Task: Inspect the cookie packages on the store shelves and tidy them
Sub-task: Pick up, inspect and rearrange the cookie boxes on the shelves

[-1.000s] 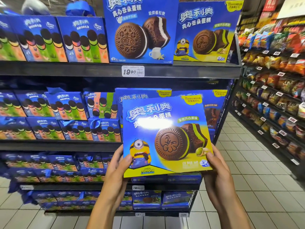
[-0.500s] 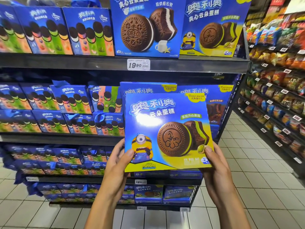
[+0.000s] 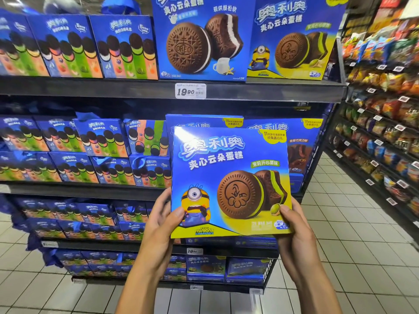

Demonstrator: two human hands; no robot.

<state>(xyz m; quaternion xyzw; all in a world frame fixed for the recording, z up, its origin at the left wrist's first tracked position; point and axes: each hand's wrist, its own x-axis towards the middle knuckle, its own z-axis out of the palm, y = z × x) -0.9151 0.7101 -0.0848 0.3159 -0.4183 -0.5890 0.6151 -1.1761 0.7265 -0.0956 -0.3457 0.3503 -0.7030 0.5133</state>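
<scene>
On the far left, the dark metal store shelves (image 3: 90,88) carry rows of blue cardboard gift boxes printed with stacked sandwich cookies (image 3: 68,46), standing upright and packed side by side on each tier, some of the lower ones sitting a little crooked. A white price tag (image 3: 190,91) is clipped to the shelf edge near the middle. Moving right, the left hand (image 3: 158,225) grasps the lower left edge of a flat blue-and-yellow cardboard cookie box with a cartoon character and a green-filled chocolate cookie (image 3: 229,182), thumb laid on its front and fingers tucked behind. The box is held off the shelf, upright and facing the camera, in front of the middle tier where similar blue boxes (image 3: 294,143) stand just behind it. The right hand (image 3: 294,236) grips the lower right corner the same way, thumb on the front face. Further right, an aisle of tiled floor and a rack of bright snack bags (image 3: 385,87) run away. This looks like the inspection step: the front is being read. The next move likely calls for returning the box squarely into its row, face forward and flush with its neighbours.
</scene>
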